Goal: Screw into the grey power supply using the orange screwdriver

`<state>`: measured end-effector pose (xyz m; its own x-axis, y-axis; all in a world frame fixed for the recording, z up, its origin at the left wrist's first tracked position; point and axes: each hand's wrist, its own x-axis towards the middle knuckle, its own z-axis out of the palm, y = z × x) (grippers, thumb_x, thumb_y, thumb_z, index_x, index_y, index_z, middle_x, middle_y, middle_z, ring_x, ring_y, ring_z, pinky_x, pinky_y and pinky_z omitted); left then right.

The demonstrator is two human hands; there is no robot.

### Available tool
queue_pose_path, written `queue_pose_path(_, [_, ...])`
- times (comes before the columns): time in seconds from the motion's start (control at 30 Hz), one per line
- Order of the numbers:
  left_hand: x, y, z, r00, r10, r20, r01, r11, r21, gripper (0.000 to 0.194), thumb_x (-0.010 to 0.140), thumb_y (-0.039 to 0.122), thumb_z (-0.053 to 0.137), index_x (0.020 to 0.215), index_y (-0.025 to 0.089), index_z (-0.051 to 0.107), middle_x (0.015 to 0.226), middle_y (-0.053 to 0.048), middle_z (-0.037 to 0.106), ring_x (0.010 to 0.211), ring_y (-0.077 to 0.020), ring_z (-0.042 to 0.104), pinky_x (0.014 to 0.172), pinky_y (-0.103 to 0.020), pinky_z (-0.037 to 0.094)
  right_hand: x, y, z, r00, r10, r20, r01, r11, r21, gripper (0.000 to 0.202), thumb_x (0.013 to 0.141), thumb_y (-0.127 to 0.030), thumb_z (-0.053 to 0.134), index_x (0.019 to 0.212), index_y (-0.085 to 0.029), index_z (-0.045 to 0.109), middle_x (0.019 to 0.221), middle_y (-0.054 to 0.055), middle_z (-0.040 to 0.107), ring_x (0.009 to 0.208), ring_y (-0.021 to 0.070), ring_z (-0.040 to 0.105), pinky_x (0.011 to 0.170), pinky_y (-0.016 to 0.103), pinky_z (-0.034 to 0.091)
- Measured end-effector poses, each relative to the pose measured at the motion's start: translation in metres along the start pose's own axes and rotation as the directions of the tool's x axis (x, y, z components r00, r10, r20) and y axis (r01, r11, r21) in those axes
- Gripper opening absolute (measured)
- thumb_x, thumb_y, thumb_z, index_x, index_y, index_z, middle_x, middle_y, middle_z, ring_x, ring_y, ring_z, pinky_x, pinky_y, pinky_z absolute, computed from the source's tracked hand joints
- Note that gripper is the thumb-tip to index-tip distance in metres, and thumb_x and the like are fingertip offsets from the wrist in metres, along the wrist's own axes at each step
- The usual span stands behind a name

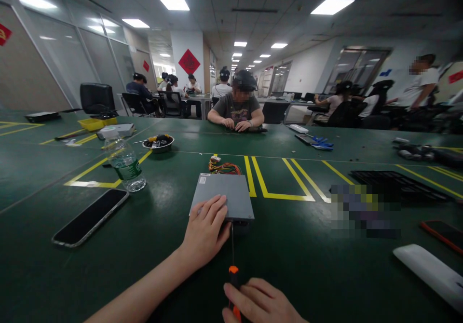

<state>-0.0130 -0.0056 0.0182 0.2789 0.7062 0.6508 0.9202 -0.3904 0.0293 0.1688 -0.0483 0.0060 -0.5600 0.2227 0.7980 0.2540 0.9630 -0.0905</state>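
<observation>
A grey metal computer power supply point(231, 193) lies on the green table, its bundle of coloured cables point(226, 168) at the far side. My left hand point(208, 224) grips its near left part, fingers across the top and thumb down by the front edge. In my right hand point(262, 301) is a screwdriver point(234, 272) with an orange and black handle. Its long thin shaft points away from me, and the tip meets the near face of the power supply. The exact spot under the tip is too dark to make out.
On the left are a phone point(90, 217), a water bottle point(126, 166) and a metal bowl point(158, 143) of small items. A white elongated device point(430, 275) and black panel point(398, 185) lie right. A person point(237, 103) works across the table point(162, 275).
</observation>
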Motion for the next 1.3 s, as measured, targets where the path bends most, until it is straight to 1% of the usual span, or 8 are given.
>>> queue_pose_path(0.17, [0.0,-0.001,0.001,1.0,0.004,-0.008,-0.004,1.0,0.003,0.024,0.085,0.026,0.048,0.107,0.019,0.054,0.128,-0.007,0.054,0.12,-0.0223,0.047,0.097,-0.04,0.033,-0.004,0.004,-0.017,0.986,-0.062,0.154,0.065,0.998,-0.012,0.018,0.087,-0.01,0.046,0.1,-0.015,0.058,0.086,0.005,0.07,0.07,0.0096,0.065,0.072,0.017,0.052])
queue_pose_path(0.23, [-0.001,-0.001,0.002,1.0,0.01,-0.012,-0.01,1.0,0.001,0.024,0.085,0.026,0.048,0.107,0.018,0.054,0.127,-0.007,0.054,0.12,-0.0223,0.047,0.098,-0.04,0.033,-0.002,0.004,-0.026,0.963,-0.143,0.228,0.149,0.989,-0.007,0.016,0.089,-0.011,0.045,0.095,-0.015,0.059,0.096,0.008,0.069,0.081,0.0114,0.065,0.08,0.021,0.051])
queue_pose_path(0.3, [-0.001,-0.002,0.002,1.0,0.013,-0.019,-0.013,1.0,0.002,0.024,0.085,0.026,0.048,0.107,0.018,0.054,0.127,-0.007,0.055,0.119,-0.0225,0.047,0.097,-0.04,0.033,0.002,0.002,-0.029,0.954,-0.129,0.271,0.141,0.99,-0.026,0.019,0.091,-0.014,0.042,0.098,-0.016,0.06,0.098,0.008,0.068,0.084,0.0123,0.065,0.08,0.022,0.051])
queue_pose_path(0.57, [-0.002,-0.002,0.001,1.0,0.023,-0.017,-0.023,1.0,0.008,0.025,0.085,0.026,0.048,0.108,0.018,0.055,0.127,-0.008,0.055,0.12,-0.0226,0.047,0.097,-0.041,0.034,-0.005,-0.003,-0.011,0.981,0.001,0.192,-0.013,0.998,0.062,0.023,0.09,-0.013,0.042,0.109,-0.01,0.054,0.079,0.006,0.069,0.065,0.0107,0.064,0.071,0.019,0.053])
queue_pose_path(0.7, [-0.002,-0.003,0.001,1.0,0.027,-0.002,-0.027,0.999,0.016,0.025,0.086,0.026,0.047,0.109,0.018,0.054,0.128,-0.008,0.054,0.121,-0.0226,0.046,0.098,-0.041,0.033,-0.006,-0.001,-0.012,0.977,-0.031,0.21,0.02,0.998,0.053,0.021,0.091,-0.015,0.039,0.103,-0.016,0.057,0.093,0.006,0.069,0.072,0.0104,0.065,0.074,0.018,0.052])
queue_pose_path(0.97, [-0.002,0.004,-0.002,0.998,-0.038,0.043,0.038,0.999,0.001,0.024,0.087,0.025,0.045,0.11,0.018,0.051,0.131,-0.008,0.051,0.124,-0.0225,0.042,0.098,-0.041,0.03,0.015,-0.007,-0.019,0.976,-0.138,0.167,0.151,0.986,-0.068,0.021,0.091,-0.011,0.04,0.093,-0.019,0.06,0.085,0.003,0.07,0.063,0.0093,0.064,0.066,0.017,0.052])
queue_pose_path(1.17, [-0.004,0.004,0.001,0.999,-0.021,0.036,0.021,1.0,-0.023,0.025,0.086,0.023,0.046,0.111,0.019,0.049,0.131,-0.007,0.051,0.123,-0.0206,0.042,0.098,-0.039,0.029,0.001,-0.002,-0.015,0.991,0.028,0.127,-0.04,0.995,0.091,0.025,0.094,-0.013,0.031,0.105,-0.008,0.052,0.075,0.005,0.069,0.056,0.0091,0.062,0.064,0.018,0.052])
queue_pose_path(1.3, [-0.006,0.005,0.006,0.998,-0.057,-0.029,0.056,0.998,-0.018,0.026,0.085,0.026,0.049,0.109,0.019,0.05,0.13,-0.008,0.052,0.12,-0.0224,0.046,0.095,-0.04,0.03,-0.006,-0.001,-0.019,0.981,-0.104,0.163,0.101,0.995,0.027,0.025,0.096,-0.018,0.031,0.097,-0.014,0.055,0.09,0.009,0.069,0.069,0.0113,0.064,0.069,0.023,0.051])
